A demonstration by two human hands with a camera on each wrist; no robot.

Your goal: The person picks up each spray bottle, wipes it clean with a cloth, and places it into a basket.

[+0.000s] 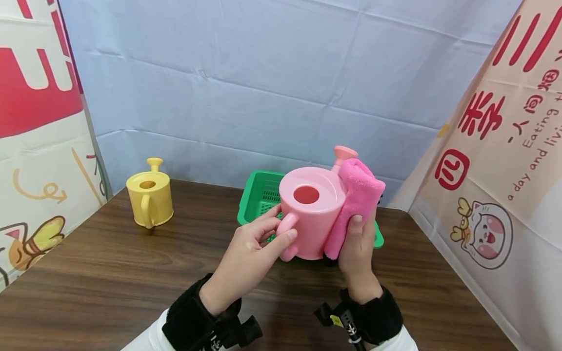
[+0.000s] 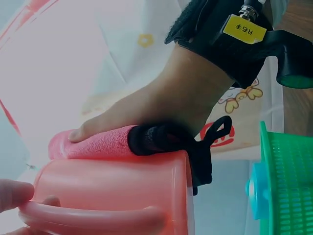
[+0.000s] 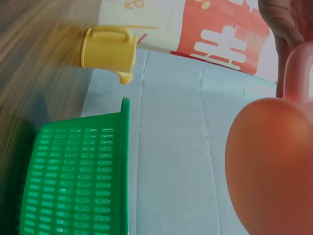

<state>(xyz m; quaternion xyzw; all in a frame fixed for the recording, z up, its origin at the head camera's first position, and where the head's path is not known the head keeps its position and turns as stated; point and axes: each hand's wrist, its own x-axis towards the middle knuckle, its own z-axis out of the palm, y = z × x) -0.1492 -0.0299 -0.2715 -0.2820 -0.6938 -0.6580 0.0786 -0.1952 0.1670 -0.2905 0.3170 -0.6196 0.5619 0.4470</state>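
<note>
A pink watering can [image 1: 311, 234] is held up over the table in front of the green basket, its round top opening and spout in sight. My left hand [image 1: 248, 256] pinches its handle [image 1: 287, 224] between thumb and fingers. On the can's right side, my right hand [image 1: 357, 248] grips a fluffy pink cloth [image 1: 360, 187] and presses it against the wall. In the left wrist view, a black piece with a loop [image 2: 222, 129] shows at the cloth's lower end. From the right wrist, the can's round base [image 3: 274, 166] is visible, with part of the left hand [image 3: 286, 22] at the handle.
A green perforated basket [image 1: 259, 187] stands on the dark wooden table [image 1: 131, 282] behind the can, partly hidden by it. To the far left is a yellow watering can [image 1: 151, 200]. A pale blue cloth backdrop [image 1: 263, 87] and printed side sheets [image 1: 496, 161] enclose the table.
</note>
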